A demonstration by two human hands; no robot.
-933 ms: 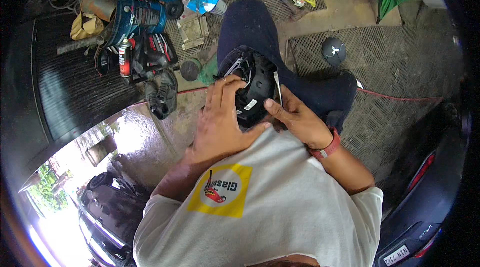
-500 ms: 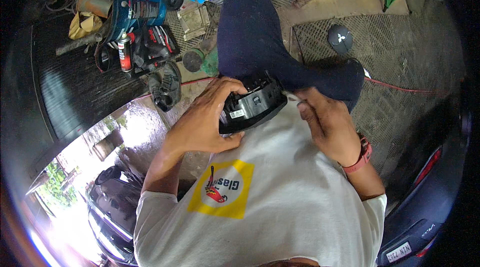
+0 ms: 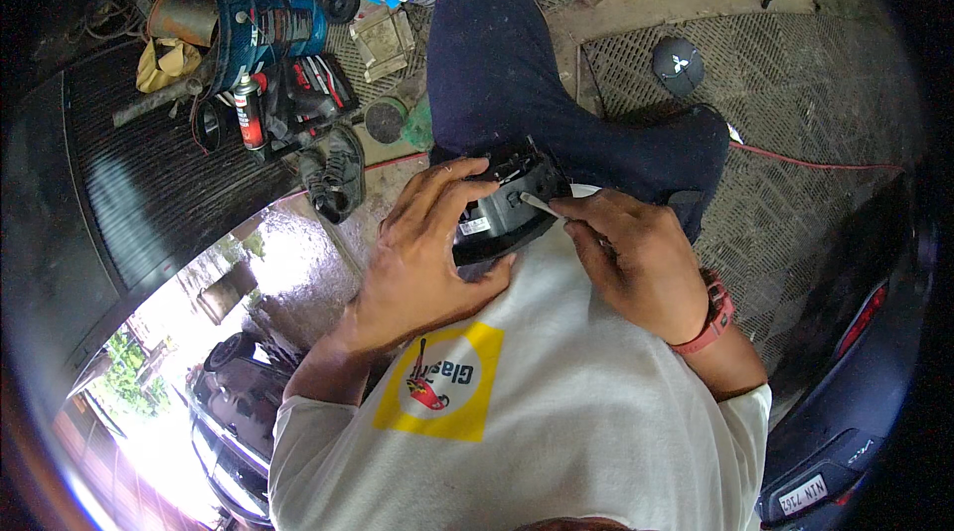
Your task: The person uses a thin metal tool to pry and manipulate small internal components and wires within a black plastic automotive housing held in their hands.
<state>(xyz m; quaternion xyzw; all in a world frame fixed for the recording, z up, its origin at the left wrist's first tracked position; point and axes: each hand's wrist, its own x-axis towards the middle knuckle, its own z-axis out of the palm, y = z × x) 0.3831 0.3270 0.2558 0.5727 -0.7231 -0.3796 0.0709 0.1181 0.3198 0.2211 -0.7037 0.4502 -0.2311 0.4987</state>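
Observation:
A black plastic housing (image 3: 505, 220) with a curved side wall, moulded slots and a small white label rests against my lap. My left hand (image 3: 422, 248) is closed round its left side, fingers over the top and thumb along the lower edge. Pinched between the thumb and fingers of my right hand (image 3: 641, 258) is a slim pale-grey tool (image 3: 545, 207). Its tip meets the side wall at a small slot; the kind of tool cannot be made out. The rest of the tool is hidden in that hand.
A red-and-white spray can (image 3: 248, 112), dark shoes (image 3: 333, 173) and blue buckets (image 3: 268, 34) stand at the left. A dark cap (image 3: 679, 66) lies on the textured floor ahead. A red cord (image 3: 815, 163) crosses the floor; a dark car (image 3: 835, 461) is at lower right.
My right hand has moved slightly left, bringing the tool's tip onto the housing's side wall. My left hand has shifted a little right with the housing.

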